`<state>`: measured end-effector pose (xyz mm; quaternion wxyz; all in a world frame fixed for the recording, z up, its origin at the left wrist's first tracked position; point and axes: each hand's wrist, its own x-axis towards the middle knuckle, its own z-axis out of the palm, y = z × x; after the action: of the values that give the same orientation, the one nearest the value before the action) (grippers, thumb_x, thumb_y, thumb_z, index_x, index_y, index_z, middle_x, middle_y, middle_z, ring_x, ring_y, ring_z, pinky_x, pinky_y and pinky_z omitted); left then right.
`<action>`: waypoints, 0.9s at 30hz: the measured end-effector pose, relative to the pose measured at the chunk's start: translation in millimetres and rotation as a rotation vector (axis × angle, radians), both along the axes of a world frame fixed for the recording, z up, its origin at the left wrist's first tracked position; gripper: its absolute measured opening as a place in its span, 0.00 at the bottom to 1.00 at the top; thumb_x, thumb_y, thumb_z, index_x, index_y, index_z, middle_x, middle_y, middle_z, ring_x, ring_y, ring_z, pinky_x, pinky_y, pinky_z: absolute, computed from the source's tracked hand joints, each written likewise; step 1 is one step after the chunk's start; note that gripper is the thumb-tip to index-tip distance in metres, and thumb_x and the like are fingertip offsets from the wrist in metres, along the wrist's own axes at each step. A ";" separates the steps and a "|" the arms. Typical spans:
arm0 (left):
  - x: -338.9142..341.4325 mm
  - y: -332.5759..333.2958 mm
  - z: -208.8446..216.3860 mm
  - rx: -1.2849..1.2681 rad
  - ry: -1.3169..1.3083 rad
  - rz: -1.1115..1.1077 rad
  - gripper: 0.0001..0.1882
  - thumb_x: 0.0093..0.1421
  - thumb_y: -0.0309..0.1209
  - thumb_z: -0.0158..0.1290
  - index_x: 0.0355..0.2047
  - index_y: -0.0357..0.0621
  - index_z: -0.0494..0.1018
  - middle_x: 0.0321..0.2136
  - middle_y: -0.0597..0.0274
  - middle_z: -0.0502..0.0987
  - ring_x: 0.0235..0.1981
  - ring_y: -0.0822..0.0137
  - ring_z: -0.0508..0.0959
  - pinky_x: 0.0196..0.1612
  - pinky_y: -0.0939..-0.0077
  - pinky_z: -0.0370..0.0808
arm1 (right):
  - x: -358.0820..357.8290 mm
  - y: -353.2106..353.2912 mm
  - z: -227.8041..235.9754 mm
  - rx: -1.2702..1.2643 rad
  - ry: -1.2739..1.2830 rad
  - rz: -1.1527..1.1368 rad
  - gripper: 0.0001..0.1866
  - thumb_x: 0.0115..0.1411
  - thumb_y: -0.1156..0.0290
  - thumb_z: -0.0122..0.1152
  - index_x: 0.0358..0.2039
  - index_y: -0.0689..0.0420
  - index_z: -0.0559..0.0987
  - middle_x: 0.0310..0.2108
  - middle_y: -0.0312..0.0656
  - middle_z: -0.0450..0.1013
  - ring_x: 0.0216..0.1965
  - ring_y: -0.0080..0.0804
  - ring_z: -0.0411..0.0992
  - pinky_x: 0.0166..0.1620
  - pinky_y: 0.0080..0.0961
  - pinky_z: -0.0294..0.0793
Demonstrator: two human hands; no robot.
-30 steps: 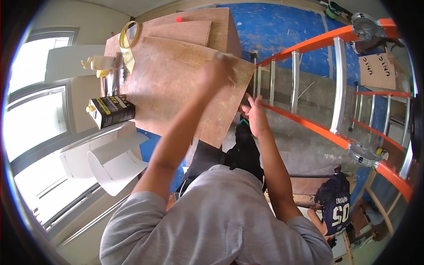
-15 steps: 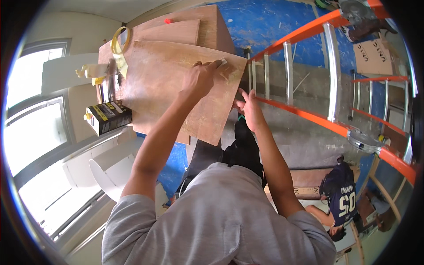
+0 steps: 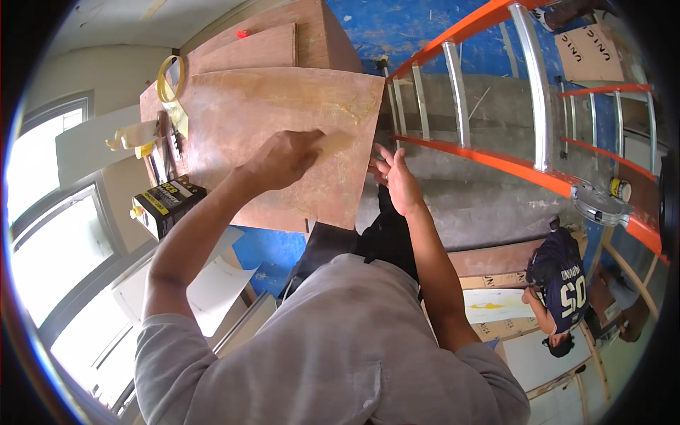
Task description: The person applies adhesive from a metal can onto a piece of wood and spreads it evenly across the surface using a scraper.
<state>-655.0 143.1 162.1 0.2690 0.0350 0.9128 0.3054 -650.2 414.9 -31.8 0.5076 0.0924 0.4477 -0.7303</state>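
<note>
A thin brown plywood panel (image 3: 234, 106) lies before me on a wooden box-like stand (image 3: 319, 35), its surface streaked with a yellowish film. My left hand (image 3: 287, 159) is closed over the panel's middle, fingers pointing right. It grips a small pale flat piece, which shows at the fingertips in the earlier picture and is blurred now. Thicker yellowish smears (image 3: 358, 108) mark the panel near its far right corner. At the right edge of the panel is my right hand (image 3: 400, 183), with its fingers apart and nothing held; I cannot tell whether the fingertips touch the edge.
A black-and-yellow rectangular can (image 3: 170, 202) and a tape roll (image 3: 170, 79) sit along the left side. An orange ladder (image 3: 482, 157) stands to the right. At lower right a person (image 3: 563, 283) works over a white sheet (image 3: 513, 306). Blue sheeting (image 3: 265, 255) covers some floor.
My left hand has drawn back from the panel's far right corner toward its middle. My right hand stays by the right edge. The view has shifted, showing more of the person's white sheet.
</note>
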 end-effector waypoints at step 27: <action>42.3 84.9 -68.3 -0.243 0.024 1.056 0.19 0.56 0.30 0.51 0.47 0.37 0.77 0.37 0.40 0.82 0.39 0.49 0.84 0.40 0.60 0.80 | -10.8 -3.6 12.6 -0.071 0.042 0.187 0.58 0.61 0.20 0.26 0.74 0.59 0.50 0.51 0.46 0.79 0.58 0.36 0.70 0.67 0.39 0.47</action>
<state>-612.7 227.9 93.8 0.0705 -0.4563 0.8380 0.2908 -661.0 411.3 -19.1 0.5671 0.0171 0.4386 -0.6970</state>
